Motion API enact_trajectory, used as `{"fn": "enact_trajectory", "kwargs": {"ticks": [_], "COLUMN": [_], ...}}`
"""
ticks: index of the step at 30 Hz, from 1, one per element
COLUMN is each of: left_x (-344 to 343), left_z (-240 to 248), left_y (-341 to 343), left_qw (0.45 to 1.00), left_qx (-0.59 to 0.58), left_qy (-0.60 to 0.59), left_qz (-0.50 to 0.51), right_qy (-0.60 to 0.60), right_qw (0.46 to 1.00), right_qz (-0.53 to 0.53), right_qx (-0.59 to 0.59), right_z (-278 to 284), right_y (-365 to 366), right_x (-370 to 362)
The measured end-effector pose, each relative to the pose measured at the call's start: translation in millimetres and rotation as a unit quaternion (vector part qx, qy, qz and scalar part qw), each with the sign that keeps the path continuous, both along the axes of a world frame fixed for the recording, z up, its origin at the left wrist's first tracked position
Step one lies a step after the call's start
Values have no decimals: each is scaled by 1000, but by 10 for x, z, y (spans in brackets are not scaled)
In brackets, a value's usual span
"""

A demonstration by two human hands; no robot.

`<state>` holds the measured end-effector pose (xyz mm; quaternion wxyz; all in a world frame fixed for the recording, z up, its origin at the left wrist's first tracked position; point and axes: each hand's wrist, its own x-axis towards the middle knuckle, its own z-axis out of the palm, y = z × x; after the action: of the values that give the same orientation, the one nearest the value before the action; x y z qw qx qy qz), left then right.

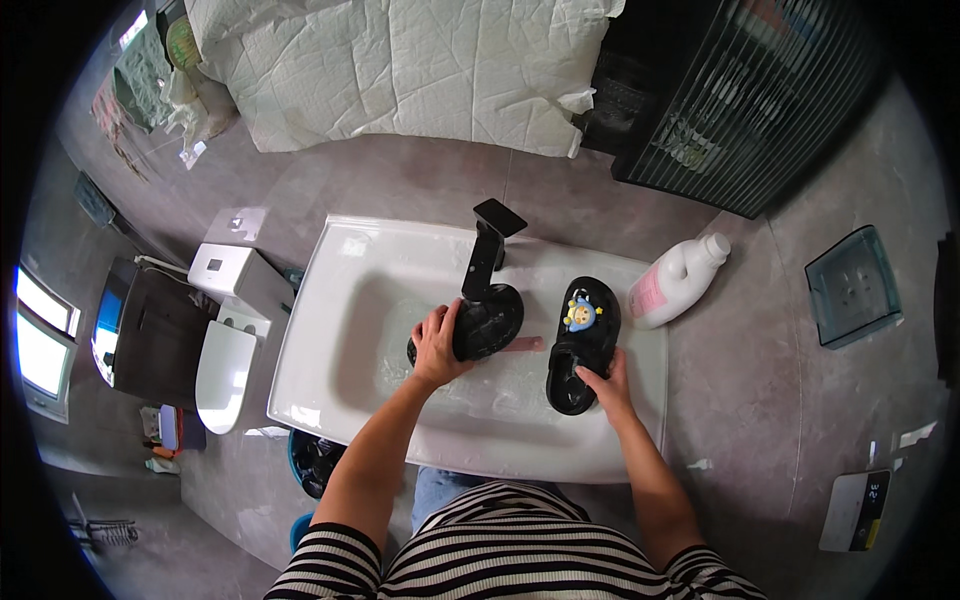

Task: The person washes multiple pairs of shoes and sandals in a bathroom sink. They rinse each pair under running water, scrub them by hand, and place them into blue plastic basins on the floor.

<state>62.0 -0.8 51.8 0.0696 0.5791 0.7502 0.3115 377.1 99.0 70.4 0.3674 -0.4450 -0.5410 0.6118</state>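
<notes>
My left hand (436,346) grips a black clog (488,326) in the basin of a white sink (300,388), right beneath the spout of a black faucet (483,258). The clog's side and top are wet, and my fingers partly cover one end of it. At the sink's right side my right hand (612,386) holds a second black clog (597,335) by its heel end, thumb over the opening. That clog carries a blue and yellow cartoon charm (580,312) on its front. Between the two clogs lies a flat pinkish strip (524,344), partly hidden.
A white bottle with a pink label (664,290) stands by the sink's right rim. Left of the sink is a white toilet (228,365), with a blue-rimmed bin (297,462) below. A teal box (853,287) and a ribbed dark panel (735,120) are on the right.
</notes>
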Motion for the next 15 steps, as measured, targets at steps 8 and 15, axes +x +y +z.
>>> {"fn": "enact_trajectory", "kwargs": {"ticks": [8,15], "left_x": [-306,-592], "left_z": [-78,187], "left_y": [-81,-265], "left_qw": [980,823], "left_qx": [-93,-261], "left_qy": [-173,-498], "left_qz": [-32,-74], "right_qy": [5,-184], "right_qw": [1000,963], "right_qz": [14,40], "right_qx": [-13,195], "right_z": [-5,-100], "right_y": [-13,-50], "right_x": [-137,-248]}}
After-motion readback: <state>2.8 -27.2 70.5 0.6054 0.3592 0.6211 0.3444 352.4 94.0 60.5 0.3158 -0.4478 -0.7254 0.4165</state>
